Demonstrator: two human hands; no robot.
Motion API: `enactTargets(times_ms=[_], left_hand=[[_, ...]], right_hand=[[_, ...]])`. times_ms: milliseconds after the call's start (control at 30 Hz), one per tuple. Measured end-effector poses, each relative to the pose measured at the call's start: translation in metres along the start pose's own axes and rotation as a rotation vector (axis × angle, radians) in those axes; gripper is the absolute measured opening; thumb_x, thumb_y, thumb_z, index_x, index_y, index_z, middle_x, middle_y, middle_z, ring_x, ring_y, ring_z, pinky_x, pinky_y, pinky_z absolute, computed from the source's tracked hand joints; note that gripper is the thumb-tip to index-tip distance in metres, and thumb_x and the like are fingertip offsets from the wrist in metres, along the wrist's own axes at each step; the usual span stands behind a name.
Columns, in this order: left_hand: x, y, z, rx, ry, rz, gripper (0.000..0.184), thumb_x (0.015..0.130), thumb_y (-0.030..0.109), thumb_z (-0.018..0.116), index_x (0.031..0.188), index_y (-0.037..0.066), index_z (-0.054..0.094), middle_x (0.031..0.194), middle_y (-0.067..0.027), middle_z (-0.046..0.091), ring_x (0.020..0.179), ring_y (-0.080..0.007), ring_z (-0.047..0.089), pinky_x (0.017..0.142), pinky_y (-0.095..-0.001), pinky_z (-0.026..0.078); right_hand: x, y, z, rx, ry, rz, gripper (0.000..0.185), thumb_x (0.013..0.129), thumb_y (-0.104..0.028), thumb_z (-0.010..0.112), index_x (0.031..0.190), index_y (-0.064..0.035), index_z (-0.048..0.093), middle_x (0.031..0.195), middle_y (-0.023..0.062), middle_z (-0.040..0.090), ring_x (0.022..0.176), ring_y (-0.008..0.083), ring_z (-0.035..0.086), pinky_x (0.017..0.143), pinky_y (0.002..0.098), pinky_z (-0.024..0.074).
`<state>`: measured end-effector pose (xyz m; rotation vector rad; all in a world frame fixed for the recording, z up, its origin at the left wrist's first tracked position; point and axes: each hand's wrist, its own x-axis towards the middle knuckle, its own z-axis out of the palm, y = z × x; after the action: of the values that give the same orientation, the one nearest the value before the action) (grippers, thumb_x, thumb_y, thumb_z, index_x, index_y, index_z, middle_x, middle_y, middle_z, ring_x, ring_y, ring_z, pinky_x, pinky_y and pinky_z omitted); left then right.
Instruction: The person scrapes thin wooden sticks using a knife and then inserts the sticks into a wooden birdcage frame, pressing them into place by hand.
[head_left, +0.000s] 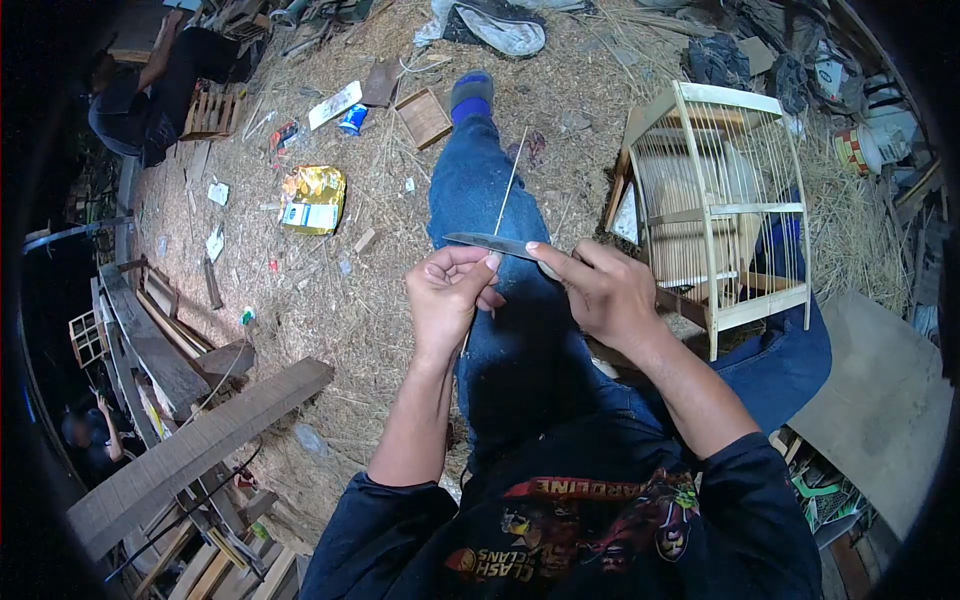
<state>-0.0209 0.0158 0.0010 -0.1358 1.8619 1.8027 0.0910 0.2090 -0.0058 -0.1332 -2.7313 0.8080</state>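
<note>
My left hand [450, 298] pinches a thin bamboo stick [511, 182] over my outstretched leg. The stick's far end points away from me, and its lower end shows below the fingers. In my right hand [602, 298] is a knife [492, 242], its blade pointing left and lying across the stick just beyond the left fingertips. The index finger stretches along the blade's back; most of the handle is hidden in the palm. To the right, a wooden birdcage [708, 210] with thin upright bars rests by my bent leg.
Wood shavings cover the ground. A gold packet [313, 200], a small wooden box [423, 118] and a blue can [353, 120] lie ahead. A thick plank [200, 450] juts in from the left. Other people sit at the upper left [165, 80] and lower left [95, 435].
</note>
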Motion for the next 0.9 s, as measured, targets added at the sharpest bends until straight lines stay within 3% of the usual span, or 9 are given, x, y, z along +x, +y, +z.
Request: enactTargets(times_ms=[300, 367, 500, 733, 800, 900], left_hand=[[0.001, -0.009, -0.005, 0.029, 0.008, 0.022, 0.014, 0.092, 0.001, 0.083, 0.099, -0.006, 0.072, 0.077, -0.0104, 0.075, 0.053, -0.0129, 0.067, 0.048, -0.0238, 0.051], [0.0, -0.005, -0.001, 0.023, 0.013, 0.014, 0.014, 0.092, 0.001, 0.083, 0.099, -0.006, 0.072, 0.077, -0.0107, 0.075, 0.053, -0.0131, 0.067, 0.048, -0.024, 0.051], [0.0, -0.004, -0.004, 0.039, -0.016, 0.017, 0.015, 0.094, 0.005, 0.082, 0.099, -0.005, 0.073, 0.078, -0.0092, 0.075, 0.057, -0.0125, 0.07, 0.05, -0.0226, 0.051], [0.001, -0.005, -0.004, 0.009, -0.012, 0.015, 0.015, 0.093, 0.003, 0.083, 0.1, -0.005, 0.073, 0.077, -0.0093, 0.074, 0.053, -0.0126, 0.067, 0.048, -0.0238, 0.051], [-0.001, -0.003, -0.001, 0.002, 0.012, -0.007, 0.014, 0.094, 0.003, 0.083, 0.101, -0.005, 0.074, 0.077, -0.0094, 0.075, 0.053, -0.0123, 0.067, 0.047, -0.0235, 0.051], [0.0, -0.006, -0.006, 0.012, -0.018, 0.0, 0.017, 0.094, 0.007, 0.083, 0.101, -0.006, 0.074, 0.078, -0.0094, 0.075, 0.056, -0.0127, 0.07, 0.05, -0.0228, 0.051]], right_hand=[[-0.003, 0.0, 0.005, 0.016, -0.002, -0.022, 0.043, 0.093, -0.015, 0.075, 0.132, -0.0336, 0.076, 0.073, 0.0034, 0.05, 0.061, 0.0234, 0.061, 0.053, 0.0402, 0.05], [-0.004, -0.001, 0.001, -0.03, -0.022, 0.033, 0.044, 0.093, -0.015, 0.073, 0.131, -0.0362, 0.074, 0.077, 0.0033, 0.057, 0.065, 0.0253, 0.068, 0.053, 0.0417, 0.0542], [-0.005, -0.001, 0.006, -0.011, 0.011, 0.015, 0.042, 0.094, -0.017, 0.073, 0.131, -0.0359, 0.074, 0.075, 0.0029, 0.055, 0.063, 0.0252, 0.067, 0.053, 0.0424, 0.0536], [-0.006, 0.002, 0.008, -0.002, 0.016, -0.043, 0.049, 0.09, -0.012, 0.075, 0.133, -0.0352, 0.074, 0.075, 0.004, 0.055, 0.064, 0.0256, 0.066, 0.054, 0.0419, 0.054], [-0.005, 0.002, 0.007, -0.022, 0.067, 0.013, 0.047, 0.091, -0.01, 0.076, 0.132, -0.0331, 0.077, 0.072, 0.0034, 0.05, 0.062, 0.0242, 0.061, 0.053, 0.04, 0.051], [-0.01, 0.004, 0.013, -0.039, 0.048, -0.056, 0.054, 0.088, -0.009, 0.074, 0.135, -0.0354, 0.074, 0.078, 0.0028, 0.056, 0.067, 0.0235, 0.066, 0.053, 0.0392, 0.0533]])
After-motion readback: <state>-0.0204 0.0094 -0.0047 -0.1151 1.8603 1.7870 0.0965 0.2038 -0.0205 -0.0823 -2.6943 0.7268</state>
